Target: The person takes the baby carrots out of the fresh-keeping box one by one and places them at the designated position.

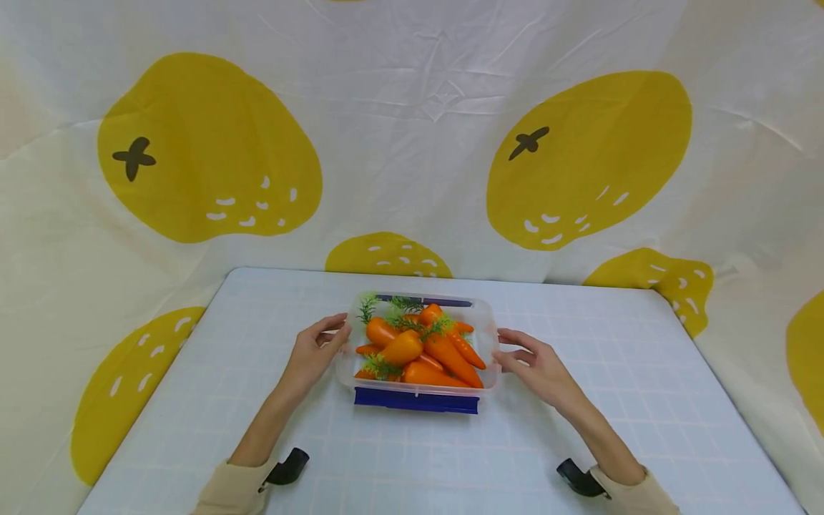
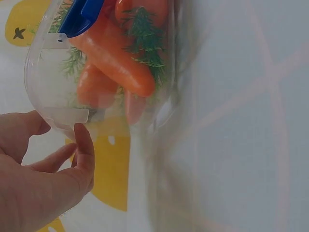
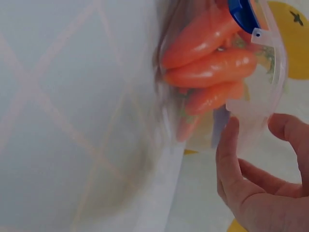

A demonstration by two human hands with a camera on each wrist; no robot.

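A clear plastic box (image 1: 487,322) with several orange toy carrots (image 1: 444,350) in it stands on the table's middle. A blue latch (image 1: 415,400) hangs at its near side. My left hand (image 1: 342,327) rests at the box's left rim with relaxed fingers. My right hand (image 1: 502,347) is at the right rim, fingers spread. In the left wrist view the thumb (image 2: 83,145) touches the rim's corner (image 2: 63,116), with carrots (image 2: 116,58) behind it. The right wrist view shows the thumb (image 3: 231,145) against the rim (image 3: 270,92) beside the carrots (image 3: 212,67).
The table (image 1: 257,400) has a pale blue checked cover. A white cloth with big yellow fruit prints (image 1: 206,150) hangs behind and drapes round the table's edges. A second blue latch (image 1: 425,300) sits at the box's far side.
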